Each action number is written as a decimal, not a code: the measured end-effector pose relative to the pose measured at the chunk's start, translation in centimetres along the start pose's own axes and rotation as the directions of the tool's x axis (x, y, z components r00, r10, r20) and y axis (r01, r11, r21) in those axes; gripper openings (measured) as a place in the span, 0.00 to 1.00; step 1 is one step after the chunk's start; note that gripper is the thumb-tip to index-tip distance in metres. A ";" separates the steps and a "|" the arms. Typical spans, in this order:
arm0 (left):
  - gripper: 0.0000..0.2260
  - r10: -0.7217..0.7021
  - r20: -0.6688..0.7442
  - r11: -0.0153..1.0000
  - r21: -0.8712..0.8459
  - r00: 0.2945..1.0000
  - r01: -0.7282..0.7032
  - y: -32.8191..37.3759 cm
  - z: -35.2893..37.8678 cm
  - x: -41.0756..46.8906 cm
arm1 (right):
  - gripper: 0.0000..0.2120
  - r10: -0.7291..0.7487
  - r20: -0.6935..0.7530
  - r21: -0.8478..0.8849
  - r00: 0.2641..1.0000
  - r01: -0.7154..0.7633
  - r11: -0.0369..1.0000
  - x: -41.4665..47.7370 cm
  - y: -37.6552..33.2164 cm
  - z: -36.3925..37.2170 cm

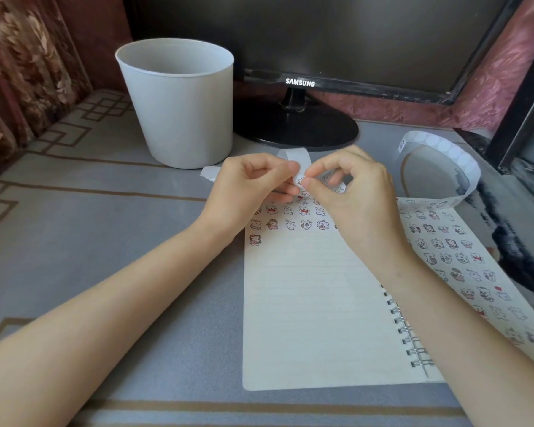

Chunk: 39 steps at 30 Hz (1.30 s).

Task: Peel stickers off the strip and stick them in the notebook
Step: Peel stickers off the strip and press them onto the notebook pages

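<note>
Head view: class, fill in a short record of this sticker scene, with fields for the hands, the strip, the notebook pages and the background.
left hand: pinches the sticker strip above the notebook
right hand: pinches the same strip, at a sticker next to the left hand
sticker strip: loops away to the right; bare end trails behind the left hand
notebook: open, spiral-bound; left page has sticker rows at the top only, right page is covered with stickers
background: white bin and dark monitor on the table
</note>
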State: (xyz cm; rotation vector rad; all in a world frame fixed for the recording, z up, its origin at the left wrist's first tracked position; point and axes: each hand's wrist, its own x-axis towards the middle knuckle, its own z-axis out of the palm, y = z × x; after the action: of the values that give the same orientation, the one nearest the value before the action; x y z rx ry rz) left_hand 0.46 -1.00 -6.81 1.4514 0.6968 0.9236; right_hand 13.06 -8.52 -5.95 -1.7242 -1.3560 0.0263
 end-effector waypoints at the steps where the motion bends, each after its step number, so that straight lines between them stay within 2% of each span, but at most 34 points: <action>1: 0.07 -0.003 0.000 1.000 0.000 1.000 0.003 0.0 0.0 0.0 | 0.02 0.003 0.006 0.005 1.000 -0.003 1.000 0.0 0.0 0.0; 7: 0.09 -0.037 -0.037 0.999 -0.002 0.999 0.037 -0.1 -0.3 0.2 | 0.02 -0.152 0.015 -0.069 0.988 0.153 0.986 -0.4 -0.7 -0.3; 10: 0.10 -0.058 -0.047 0.998 -0.023 0.997 0.057 -0.1 -0.5 0.2 | 0.02 -0.171 0.038 -0.014 0.985 0.172 0.985 -0.5 -1.5 -0.8; 13: 0.09 -0.078 -0.056 0.997 -0.017 0.995 0.077 0.0 -0.4 0.1 | 0.03 -0.016 0.154 0.187 0.988 -0.014 0.982 -0.6 -2.4 -1.4; 15: 0.08 -0.080 -0.055 0.997 0.007 0.995 0.080 0.0 -0.4 -0.1 | 0.03 0.103 0.313 0.292 0.944 -0.199 0.935 -0.7 -2.8 -1.6; 17: 0.09 -0.089 -0.041 0.996 0.010 0.995 0.089 0.0 -0.4 -0.2 | 0.02 0.187 0.469 0.289 0.863 -0.350 0.891 -0.9 -2.8 -1.6; 19: 0.09 -0.103 -0.027 0.995 0.000 0.994 0.103 0.0 -0.3 -0.2 | 0.03 0.249 0.546 0.223 0.800 -0.425 0.877 -1.2 -2.5 -1.3; 22: 0.09 -0.120 -0.031 0.992 0.020 0.992 0.121 -0.1 -0.3 -0.1 | 0.03 0.295 0.558 0.184 0.775 -0.463 0.867 -1.6 -2.3 -0.8; 39: 0.08 -0.138 -0.036 0.990 0.025 0.990 0.138 -0.1 -0.3 -0.1 | 0.03 0.283 0.508 0.119 0.813 -0.391 0.913 -1.9 -2.0 0.4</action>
State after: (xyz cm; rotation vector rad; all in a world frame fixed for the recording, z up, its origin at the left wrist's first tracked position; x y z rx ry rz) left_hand 0.20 -0.90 -6.88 1.3956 0.8280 0.8364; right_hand 10.55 -9.80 -5.83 -1.8137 -1.3029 0.8342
